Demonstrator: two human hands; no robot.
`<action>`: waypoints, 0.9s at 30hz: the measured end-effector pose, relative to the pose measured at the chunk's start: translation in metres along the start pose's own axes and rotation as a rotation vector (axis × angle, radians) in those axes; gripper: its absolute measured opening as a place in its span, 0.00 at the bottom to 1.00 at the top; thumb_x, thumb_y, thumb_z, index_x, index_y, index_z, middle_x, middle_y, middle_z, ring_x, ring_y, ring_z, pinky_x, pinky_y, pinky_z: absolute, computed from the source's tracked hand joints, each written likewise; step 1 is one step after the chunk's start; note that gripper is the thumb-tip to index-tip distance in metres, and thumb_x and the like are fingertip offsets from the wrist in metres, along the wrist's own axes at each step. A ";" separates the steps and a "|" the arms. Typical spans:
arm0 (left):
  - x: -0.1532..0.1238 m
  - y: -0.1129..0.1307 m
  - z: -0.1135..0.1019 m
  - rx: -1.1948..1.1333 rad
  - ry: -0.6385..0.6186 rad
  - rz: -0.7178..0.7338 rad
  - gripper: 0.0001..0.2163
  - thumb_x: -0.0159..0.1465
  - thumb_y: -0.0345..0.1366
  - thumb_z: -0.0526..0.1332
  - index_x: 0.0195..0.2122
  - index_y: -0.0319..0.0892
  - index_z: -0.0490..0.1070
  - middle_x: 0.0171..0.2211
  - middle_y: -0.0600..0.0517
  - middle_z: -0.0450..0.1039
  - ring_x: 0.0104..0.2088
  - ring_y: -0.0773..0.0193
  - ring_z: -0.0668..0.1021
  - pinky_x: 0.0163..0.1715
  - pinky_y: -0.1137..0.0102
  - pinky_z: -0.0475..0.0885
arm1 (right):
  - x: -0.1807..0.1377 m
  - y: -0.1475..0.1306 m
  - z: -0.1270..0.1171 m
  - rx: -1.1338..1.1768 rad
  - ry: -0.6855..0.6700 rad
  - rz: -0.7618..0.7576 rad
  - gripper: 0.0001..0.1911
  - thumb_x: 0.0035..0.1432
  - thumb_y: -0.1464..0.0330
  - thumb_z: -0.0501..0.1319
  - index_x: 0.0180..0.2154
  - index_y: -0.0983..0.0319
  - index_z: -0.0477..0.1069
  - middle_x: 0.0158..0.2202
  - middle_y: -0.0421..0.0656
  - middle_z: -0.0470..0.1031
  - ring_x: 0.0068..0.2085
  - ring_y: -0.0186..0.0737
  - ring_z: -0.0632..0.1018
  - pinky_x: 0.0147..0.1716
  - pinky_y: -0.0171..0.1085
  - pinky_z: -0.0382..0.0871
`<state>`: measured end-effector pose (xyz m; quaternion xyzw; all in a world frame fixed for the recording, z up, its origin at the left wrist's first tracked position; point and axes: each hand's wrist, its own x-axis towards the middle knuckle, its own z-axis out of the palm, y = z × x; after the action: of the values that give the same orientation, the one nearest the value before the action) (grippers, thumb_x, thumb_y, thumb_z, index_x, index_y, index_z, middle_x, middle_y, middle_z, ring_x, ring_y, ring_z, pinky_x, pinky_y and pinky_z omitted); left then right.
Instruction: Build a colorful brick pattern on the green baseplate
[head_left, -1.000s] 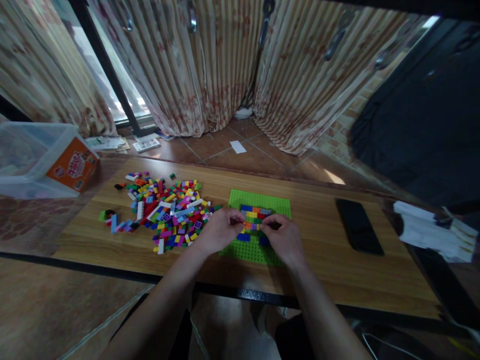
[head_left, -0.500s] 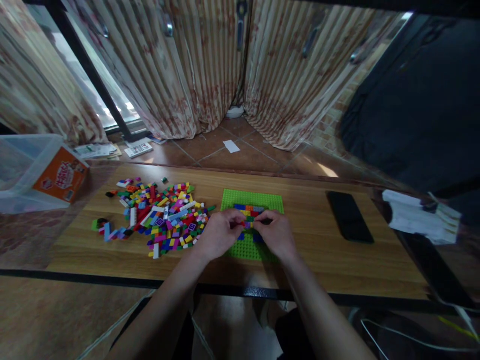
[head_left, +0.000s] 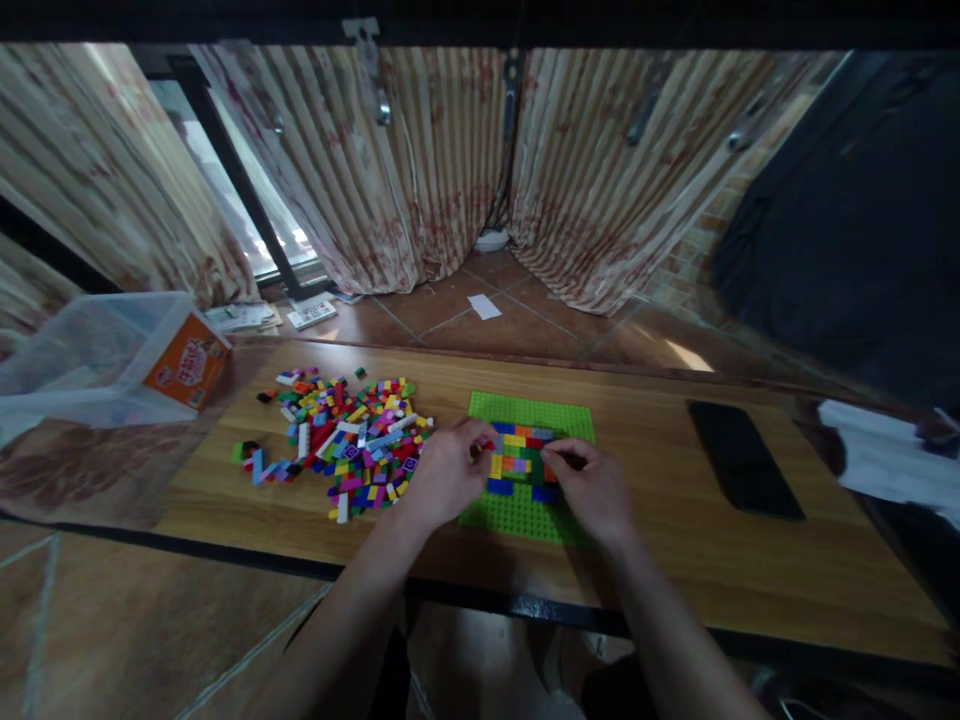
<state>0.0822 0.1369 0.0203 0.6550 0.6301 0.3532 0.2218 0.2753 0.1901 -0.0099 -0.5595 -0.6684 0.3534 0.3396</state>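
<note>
The hands have drawn a little apart since half a second ago, and the whole scene now sits lower and further right in the frame; the left hand [head_left: 450, 470] is at the left edge of the build [head_left: 517, 452], fingers bunched narrow against the bricks there; whether a loose brick is between those fingertips, I cannot tell; the right hand [head_left: 592, 485] is at the build's right edge, fingers curled in tight and touching the bricks; what it may have pinched is hidden as well; the build, a low patch of blue, yellow, red, orange and grey bricks, sits on the green plate [head_left: 525, 518], just below the middle of the frame; the plate lies flat on the table [head_left: 675, 540]; left of it, near the left hand, the pile [head_left: 352, 450] of loose bricks spreads out; a dark phone [head_left: 742, 460] lies well off to the right; a clear tub [head_left: 112, 345] with an orange label stands at the left edge; curtains [head_left: 420, 160] hang across the top
</note>
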 end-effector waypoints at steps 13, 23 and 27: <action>-0.016 -0.045 -0.076 0.181 0.115 -0.244 0.10 0.55 0.27 0.58 0.34 0.41 0.79 0.32 0.50 0.79 0.32 0.62 0.78 0.34 0.71 0.70 | -0.031 -0.049 0.055 -0.072 -0.153 -0.484 0.09 0.63 0.67 0.56 0.35 0.56 0.75 0.35 0.43 0.76 0.39 0.41 0.76 0.42 0.41 0.69; -0.023 -0.052 -0.085 0.267 -0.028 -0.237 0.11 0.50 0.24 0.59 0.28 0.43 0.80 0.29 0.51 0.80 0.31 0.61 0.78 0.33 0.72 0.70 | -0.043 -0.068 0.113 -0.234 -0.189 -0.551 0.09 0.59 0.64 0.62 0.41 0.56 0.76 0.43 0.46 0.74 0.46 0.48 0.73 0.47 0.46 0.68; -0.022 -0.056 -0.086 0.285 -0.050 -0.245 0.11 0.50 0.25 0.58 0.28 0.44 0.79 0.30 0.51 0.80 0.33 0.60 0.79 0.34 0.71 0.71 | -0.044 -0.076 0.124 -0.307 -0.202 -0.471 0.07 0.60 0.67 0.61 0.39 0.59 0.76 0.41 0.47 0.73 0.45 0.48 0.71 0.46 0.45 0.68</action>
<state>-0.0177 0.1078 0.0308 0.6069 0.7430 0.2143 0.1839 0.1376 0.1259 -0.0119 -0.3962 -0.8557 0.2134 0.2555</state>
